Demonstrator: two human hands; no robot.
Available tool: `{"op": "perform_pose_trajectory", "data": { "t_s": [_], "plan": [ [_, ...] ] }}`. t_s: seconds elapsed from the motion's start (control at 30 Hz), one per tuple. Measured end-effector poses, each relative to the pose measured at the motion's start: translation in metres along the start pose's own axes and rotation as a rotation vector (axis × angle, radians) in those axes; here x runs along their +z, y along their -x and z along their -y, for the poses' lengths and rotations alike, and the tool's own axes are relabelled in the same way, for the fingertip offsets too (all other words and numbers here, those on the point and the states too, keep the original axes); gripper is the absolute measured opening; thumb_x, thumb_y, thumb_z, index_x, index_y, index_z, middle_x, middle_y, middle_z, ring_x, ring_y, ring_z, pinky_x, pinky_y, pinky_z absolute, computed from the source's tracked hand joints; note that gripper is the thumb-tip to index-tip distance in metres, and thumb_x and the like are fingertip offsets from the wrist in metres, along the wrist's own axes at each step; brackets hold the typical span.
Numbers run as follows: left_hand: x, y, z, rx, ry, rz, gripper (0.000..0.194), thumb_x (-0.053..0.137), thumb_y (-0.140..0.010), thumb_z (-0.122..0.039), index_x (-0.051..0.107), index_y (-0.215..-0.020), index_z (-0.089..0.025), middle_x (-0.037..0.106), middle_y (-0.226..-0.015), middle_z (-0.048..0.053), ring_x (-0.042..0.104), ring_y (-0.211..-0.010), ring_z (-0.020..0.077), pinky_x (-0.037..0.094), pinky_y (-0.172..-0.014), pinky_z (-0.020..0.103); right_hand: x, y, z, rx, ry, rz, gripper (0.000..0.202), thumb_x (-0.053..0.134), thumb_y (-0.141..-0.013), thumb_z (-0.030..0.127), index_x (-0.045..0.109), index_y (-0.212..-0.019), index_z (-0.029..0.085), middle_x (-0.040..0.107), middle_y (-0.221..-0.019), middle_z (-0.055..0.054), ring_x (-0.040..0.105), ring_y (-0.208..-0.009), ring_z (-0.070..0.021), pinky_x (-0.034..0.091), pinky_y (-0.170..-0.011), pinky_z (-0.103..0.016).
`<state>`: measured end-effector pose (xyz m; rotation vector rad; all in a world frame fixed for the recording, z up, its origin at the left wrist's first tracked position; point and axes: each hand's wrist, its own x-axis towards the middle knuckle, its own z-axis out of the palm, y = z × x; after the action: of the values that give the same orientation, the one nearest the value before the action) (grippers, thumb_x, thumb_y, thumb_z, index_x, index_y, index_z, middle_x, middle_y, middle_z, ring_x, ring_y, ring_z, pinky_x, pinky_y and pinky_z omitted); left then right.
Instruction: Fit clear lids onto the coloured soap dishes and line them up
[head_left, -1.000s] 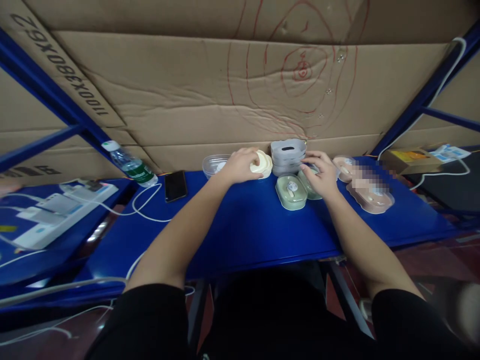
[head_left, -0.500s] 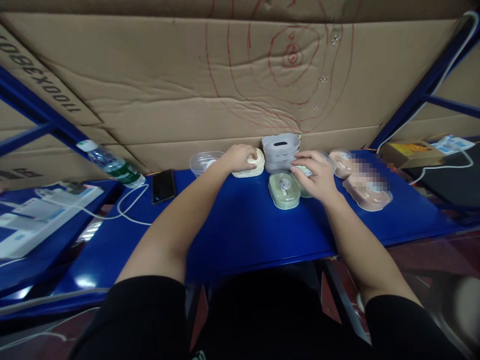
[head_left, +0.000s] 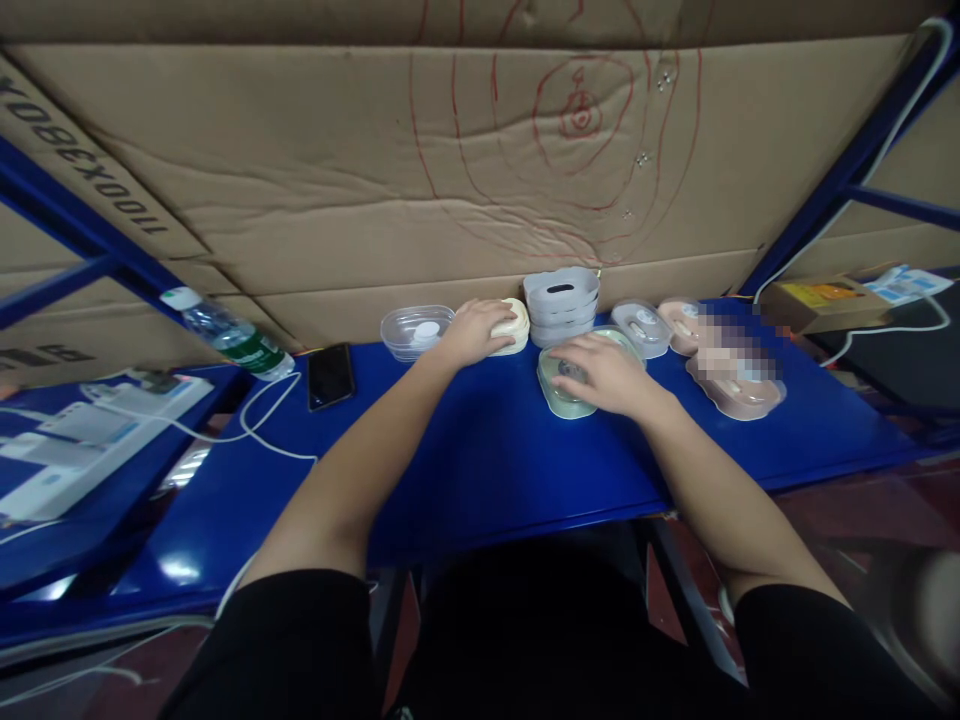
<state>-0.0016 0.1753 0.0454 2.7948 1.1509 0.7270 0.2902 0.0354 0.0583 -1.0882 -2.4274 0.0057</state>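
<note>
Blue table (head_left: pixel 487 460), phone (head_left: pixel 331 375), bottle (head_left: pixel 229 335)

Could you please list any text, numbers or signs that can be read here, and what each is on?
"1100X380X", printed upside down, cut off at the frame edge: brown cardboard sheet.
Red hand-drawn rings, no words: cardboard back wall.
Green bottle label: too small.
Yellow box: blurred.

Warehouse packing station: blue steel rack (head_left: pixel 71 225), cardboard (head_left: pixel 315 170) backing, blue bench (head_left: pixel 495 455), stacked plastic cases (head_left: pixel 561 305).
</note>
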Motion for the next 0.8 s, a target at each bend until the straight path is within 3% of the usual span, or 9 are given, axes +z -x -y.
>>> {"op": "perform_pose_trajectory", "data": {
  "t_s": [0.1,0.2,0.27,0.37,0.43,0.5,0.57,0.63,0.8],
  "plan": [
    [0.0,0.019,-0.015,-0.06,0.053,-0.214,0.041,0.079,-0.099,-0.041,0.076,-0.137,-0.024,0.075,-0.154,0.013,0.066,-0.149,0.0363,0.047,-0.129,0.06,0.002,0.002,0.007,0.065,0.084,0.182,0.049,0.065,-0.11,0.043,0.073,-0.151,0.017,0.076,-0.15,-0.021,0.073,-0.134,-0.0426,0.058,-0.114,-0.064],
    [-0.001,0.049,-0.037,-0.028,0.127,-0.347,0.038,0.072,-0.105,-0.048,0.074,-0.135,-0.024,0.079,-0.145,0.013,0.07,-0.142,0.034,0.05,-0.127,0.06,0.006,0.001,0.012,0.048,0.028,0.185,0.049,0.075,-0.104,0.04,0.076,-0.148,0.019,0.075,-0.154,-0.019,0.071,-0.138,-0.0456,0.057,-0.116,-0.068],
    [-0.002,0.073,-0.051,0.045,0.185,-0.264,0.051,0.076,-0.103,-0.06,0.072,-0.141,-0.026,0.076,-0.15,0.014,0.069,-0.144,0.035,0.052,-0.127,0.061,0.008,0.0,0.015,-0.041,-0.083,0.185,0.045,0.081,-0.096,0.034,0.081,-0.14,0.024,0.077,-0.153,-0.014,0.071,-0.142,-0.0435,0.056,-0.12,-0.067],
    [-0.001,0.107,-0.064,0.08,0.246,-0.091,0.09,0.09,-0.085,-0.077,0.063,-0.157,-0.03,0.066,-0.164,0.017,0.061,-0.154,0.0422,0.048,-0.131,0.068,0.014,0.0,0.021,-0.23,-0.279,0.214,0.039,0.077,-0.095,0.026,0.084,-0.132,0.035,0.078,-0.152,-0.002,0.067,-0.151,-0.0355,0.051,-0.129,-0.063],
    [0.004,0.123,-0.065,0.04,0.285,-0.017,0.115,0.097,-0.072,-0.082,0.055,-0.166,-0.031,0.058,-0.171,0.021,0.055,-0.16,0.0477,0.044,-0.133,0.072,0.019,0.0,0.025,-0.265,-0.356,0.205,0.045,0.081,-0.093,0.029,0.082,-0.138,0.037,0.075,-0.157,-0.002,0.061,-0.158,-0.0352,0.046,-0.134,-0.064],
    [0.009,0.132,-0.063,-0.023,0.33,0.035,0.131,0.1,-0.065,-0.084,0.048,-0.172,-0.028,0.055,-0.173,0.025,0.054,-0.16,0.0516,0.044,-0.131,0.075,0.024,0.001,0.026,-0.198,-0.359,0.185,0.067,0.093,-0.087,0.042,0.075,-0.151,0.035,0.067,-0.168,-0.008,0.056,-0.162,-0.0411,0.042,-0.135,-0.069],
    [0.014,0.135,-0.059,-0.07,0.382,0.079,0.14,0.1,-0.064,-0.084,0.042,-0.176,-0.025,0.056,-0.172,0.027,0.057,-0.158,0.0526,0.047,-0.128,0.076,0.029,0.001,0.024,-0.104,-0.32,0.185,0.095,0.101,-0.076,0.056,0.067,-0.161,0.032,0.059,-0.174,-0.015,0.054,-0.161,-0.0482,0.043,-0.133,-0.074],
    [0.014,0.135,-0.057,-0.074,0.416,0.117,0.144,0.101,-0.063,-0.081,0.038,-0.178,-0.024,0.056,-0.172,0.028,0.058,-0.157,0.052,0.049,-0.128,0.074,0.035,0.001,0.02,-0.057,-0.3,0.205,0.11,0.103,-0.071,0.065,0.062,-0.166,0.029,0.059,-0.173,-0.018,0.058,-0.157,-0.0513,0.049,-0.128,-0.074],
    [0.007,0.13,-0.059,-0.024,0.393,0.114,0.131,0.105,-0.063,-0.072,0.049,-0.173,-0.027,0.061,-0.167,0.023,0.061,-0.153,0.0484,0.05,-0.128,0.07,0.044,-0.001,0.011,-0.064,-0.363,0.26,0.118,0.1,-0.075,0.063,0.049,-0.175,0.025,0.063,-0.167,-0.019,0.063,-0.151,-0.0464,0.056,-0.124,-0.063]
  ]
}}
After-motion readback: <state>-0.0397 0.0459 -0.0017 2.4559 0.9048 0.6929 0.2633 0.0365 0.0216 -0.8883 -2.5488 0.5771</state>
